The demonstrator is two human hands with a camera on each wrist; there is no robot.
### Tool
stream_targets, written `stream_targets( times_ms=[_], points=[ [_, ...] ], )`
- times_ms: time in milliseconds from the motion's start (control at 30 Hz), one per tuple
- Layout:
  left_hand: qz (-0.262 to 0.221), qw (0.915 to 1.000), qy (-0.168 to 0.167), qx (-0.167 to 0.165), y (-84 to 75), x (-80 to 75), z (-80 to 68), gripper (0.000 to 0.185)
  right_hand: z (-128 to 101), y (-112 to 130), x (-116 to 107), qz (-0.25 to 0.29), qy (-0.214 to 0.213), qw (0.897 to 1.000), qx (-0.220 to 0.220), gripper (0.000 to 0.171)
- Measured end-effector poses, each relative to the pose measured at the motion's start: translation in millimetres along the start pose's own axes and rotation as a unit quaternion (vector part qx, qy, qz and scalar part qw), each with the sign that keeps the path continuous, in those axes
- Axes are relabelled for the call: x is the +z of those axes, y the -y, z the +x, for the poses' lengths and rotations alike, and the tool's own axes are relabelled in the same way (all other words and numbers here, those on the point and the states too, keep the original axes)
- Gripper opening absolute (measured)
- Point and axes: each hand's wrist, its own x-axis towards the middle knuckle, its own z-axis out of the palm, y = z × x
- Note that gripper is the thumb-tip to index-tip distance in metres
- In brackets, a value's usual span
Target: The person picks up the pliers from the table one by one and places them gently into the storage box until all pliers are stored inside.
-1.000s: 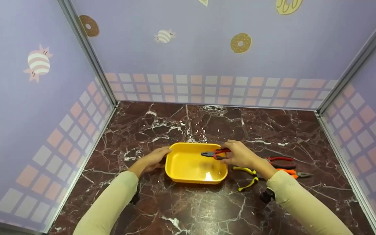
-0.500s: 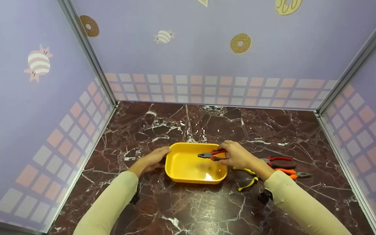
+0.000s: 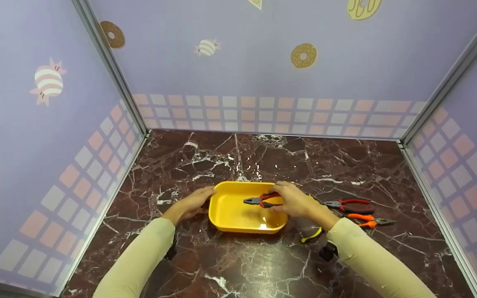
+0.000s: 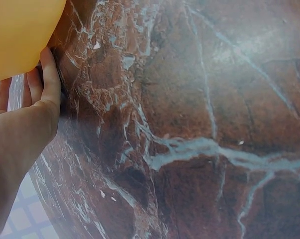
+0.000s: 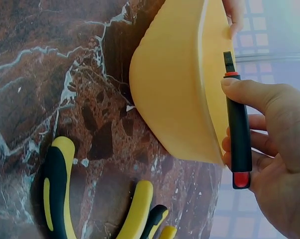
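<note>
A yellow rectangular tray (image 3: 230, 215) (image 5: 174, 89) (image 4: 15, 35) sits on the dark red marble table. My left hand (image 3: 195, 200) (image 4: 38, 94) rests against the tray's left wall with straight fingers. My right hand (image 3: 294, 200) (image 5: 274, 149) grips red-and-black pliers (image 3: 261, 200) (image 5: 238, 134) by the handles, jaws pointing left over the tray's inside.
On the table right of the tray lie yellow-handled pliers (image 3: 312, 235) (image 5: 57, 184), red-handled pliers (image 3: 352, 203) and orange-handled pliers (image 3: 367, 220). Patterned purple walls (image 3: 263, 62) close the table at the back and both sides.
My right hand has carried the red-and-black pliers leftward, further over the tray. The left hand has stayed at the tray's left wall.
</note>
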Motion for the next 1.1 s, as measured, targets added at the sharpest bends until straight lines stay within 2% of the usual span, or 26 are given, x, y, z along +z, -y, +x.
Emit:
stream_targets(
  times_ms=[100,333,500,700,900,1100],
  points=[
    [-0.002,1.0,-0.002,-0.004,0.7,-0.2,-0.2,0.052,0.7,0.8,3.8,0.0,-0.004,1.0,-0.005,0.047],
    [0.008,0.9998,0.014,0.008,0.1,0.2,-1.2,0.051,3.5,2.8,11.1,0.002,-0.001,1.0,-0.012,0.045],
    [0.007,0.9999,0.009,0.01,1.1,0.1,-0.4,0.05,6.5,7.0,16.3,0.0,0.001,1.0,-0.008,0.044],
    [0.002,1.0,0.001,0.009,2.9,-0.4,0.7,0.051,10.1,13.0,24.7,0.023,-0.004,1.0,0.001,0.044],
    [-0.002,1.0,0.0,0.005,3.2,0.0,-0.6,0.051,10.3,14.4,37.9,0.011,-0.01,1.0,-0.007,0.047],
    [-0.003,1.0,0.004,0.007,2.9,-0.6,-0.7,0.053,10.6,14.9,46.0,0.008,-0.021,1.0,0.005,0.047]
  ],
)
